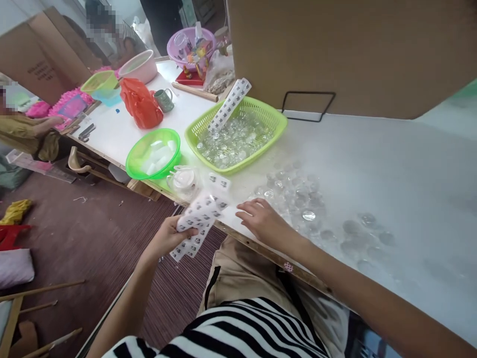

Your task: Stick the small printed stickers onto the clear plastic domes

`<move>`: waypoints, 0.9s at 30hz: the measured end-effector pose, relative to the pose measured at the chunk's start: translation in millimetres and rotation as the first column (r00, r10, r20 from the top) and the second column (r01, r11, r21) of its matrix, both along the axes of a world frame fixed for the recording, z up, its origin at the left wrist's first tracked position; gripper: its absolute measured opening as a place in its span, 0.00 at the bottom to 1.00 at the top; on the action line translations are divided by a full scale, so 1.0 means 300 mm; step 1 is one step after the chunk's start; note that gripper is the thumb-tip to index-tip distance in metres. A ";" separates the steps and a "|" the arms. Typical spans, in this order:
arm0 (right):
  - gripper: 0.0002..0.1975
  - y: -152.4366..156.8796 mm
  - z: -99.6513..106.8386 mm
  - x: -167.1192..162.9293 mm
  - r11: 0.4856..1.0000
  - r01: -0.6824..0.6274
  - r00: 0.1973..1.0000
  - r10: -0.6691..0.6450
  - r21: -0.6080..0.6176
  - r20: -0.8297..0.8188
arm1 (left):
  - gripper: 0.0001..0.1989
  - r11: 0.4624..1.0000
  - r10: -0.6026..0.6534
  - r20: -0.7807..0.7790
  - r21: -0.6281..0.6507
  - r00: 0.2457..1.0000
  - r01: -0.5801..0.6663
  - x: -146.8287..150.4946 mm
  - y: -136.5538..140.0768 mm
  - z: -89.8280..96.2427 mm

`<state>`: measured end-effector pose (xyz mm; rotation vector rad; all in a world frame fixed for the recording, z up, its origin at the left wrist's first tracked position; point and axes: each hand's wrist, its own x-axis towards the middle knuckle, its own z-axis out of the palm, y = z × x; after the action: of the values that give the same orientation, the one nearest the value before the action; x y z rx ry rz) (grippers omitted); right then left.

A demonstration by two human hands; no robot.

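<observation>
My left hand [174, 234] grips several sticker sheets [199, 219], white with small dark printed figures, fanned out past the table's front edge. Beside them my right hand [263, 222] hovers at or rests on the white table, fingers apart and slightly curled, with nothing visible in them. Clear round discs [308, 216] lie scattered to the right of that hand. Behind, a yellow-green basket [234, 168] holds many clear pieces, and a printed strip [230, 107] leans in it. A roll of white tape or similar [184, 179] sits just beyond the sheets.
A bright green bowl [131, 171] with white pieces stands left of the basket. Farther back are a red plastic bag [138, 104], a mug [164, 101] and a purple basin [173, 47]. A large cardboard box [350, 54] borders the table. Other people [108, 35] sit across.
</observation>
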<state>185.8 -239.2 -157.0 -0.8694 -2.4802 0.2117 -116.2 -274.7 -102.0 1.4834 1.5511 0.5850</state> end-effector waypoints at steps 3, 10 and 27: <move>0.13 0.008 -0.054 -0.057 0.998 -0.034 0.998 0.037 -0.061 0.060 | 0.13 0.981 -0.190 -0.057 -0.059 0.980 0.187 0.053 0.091 -0.038; 0.11 0.006 -0.065 -0.032 0.993 0.077 0.996 -0.071 -0.088 0.062 | 0.17 0.955 -0.258 -0.511 -0.007 0.820 0.296 0.084 0.276 -0.071; 0.19 0.029 -0.101 -0.174 0.969 -0.144 0.987 0.156 -0.199 0.046 | 0.29 0.873 -0.225 -0.737 0.138 0.637 0.469 0.179 0.293 -0.213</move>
<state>133.7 -230.5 -187.3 -0.7755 -2.6172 0.4949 -62.6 -186.8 -166.0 2.3982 1.6781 -0.0078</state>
